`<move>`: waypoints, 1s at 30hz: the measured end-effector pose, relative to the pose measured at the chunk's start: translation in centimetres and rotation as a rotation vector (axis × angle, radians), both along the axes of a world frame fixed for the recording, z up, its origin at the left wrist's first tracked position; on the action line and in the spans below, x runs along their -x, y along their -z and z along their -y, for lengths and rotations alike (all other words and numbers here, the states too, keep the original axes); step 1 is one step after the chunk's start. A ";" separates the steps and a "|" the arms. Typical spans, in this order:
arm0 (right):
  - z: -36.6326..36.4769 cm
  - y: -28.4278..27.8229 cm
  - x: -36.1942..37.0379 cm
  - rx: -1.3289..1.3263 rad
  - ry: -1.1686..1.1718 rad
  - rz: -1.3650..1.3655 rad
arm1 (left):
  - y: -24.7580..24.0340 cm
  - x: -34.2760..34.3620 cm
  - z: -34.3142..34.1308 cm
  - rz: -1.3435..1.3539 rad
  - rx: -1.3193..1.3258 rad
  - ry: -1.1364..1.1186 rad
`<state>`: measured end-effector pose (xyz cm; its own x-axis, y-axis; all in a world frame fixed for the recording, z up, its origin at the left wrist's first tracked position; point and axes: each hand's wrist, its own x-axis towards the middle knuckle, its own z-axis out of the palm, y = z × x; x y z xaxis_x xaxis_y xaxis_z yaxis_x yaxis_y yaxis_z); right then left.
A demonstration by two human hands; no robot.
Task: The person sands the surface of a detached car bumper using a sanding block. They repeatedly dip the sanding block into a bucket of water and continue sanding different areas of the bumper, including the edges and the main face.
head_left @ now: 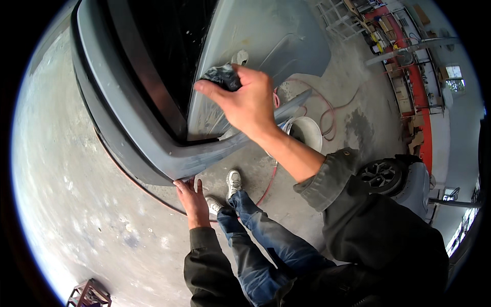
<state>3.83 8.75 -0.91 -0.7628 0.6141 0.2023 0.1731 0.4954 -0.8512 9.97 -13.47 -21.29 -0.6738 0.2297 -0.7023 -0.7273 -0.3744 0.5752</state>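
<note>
A grey car door (153, 148) with a dark window (171, 36) stands in front of me, its frame corner pointing toward me. My right hand (250, 100) is closed on a dark crumpled sheet (223, 77), thumb on the near side. It is held over the border between the window and the grey lower panel (255, 25); whether the sheet touches the surface I cannot tell. A pale patch (240, 57) shows on that panel just beyond my hand. My left hand (192, 200) has its fingers stretched out, fingertips touching the lower edge of the frame corner.
A white bucket (307, 130) stands on the concrete floor, partly behind my right forearm. A reddish hose (332, 115) curls around it and runs under the door. A car with a black wheel (381, 176) is at the right, cluttered shelves (399, 66) along the wall, and a metal stand (88, 294) lower left.
</note>
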 end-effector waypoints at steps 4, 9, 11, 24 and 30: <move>1.0 1.9 -2.2 -0.265 -0.144 0.045 | 0.1 0.0 -0.3 0.003 0.003 0.015; -4.3 -3.1 0.9 -0.211 0.028 -0.149 | -0.1 -0.4 -1.0 0.023 -0.049 0.052; -2.8 -3.1 4.0 -0.065 0.059 -0.124 | 0.6 0.4 2.3 0.000 0.005 -0.006; -6.2 4.2 -15.0 0.917 0.197 0.037 | -7.2 -0.7 1.7 -0.273 0.365 0.462; -13.8 15.4 -33.5 1.544 0.640 -0.142 | -16.4 -1.4 -6.4 -1.268 0.804 0.545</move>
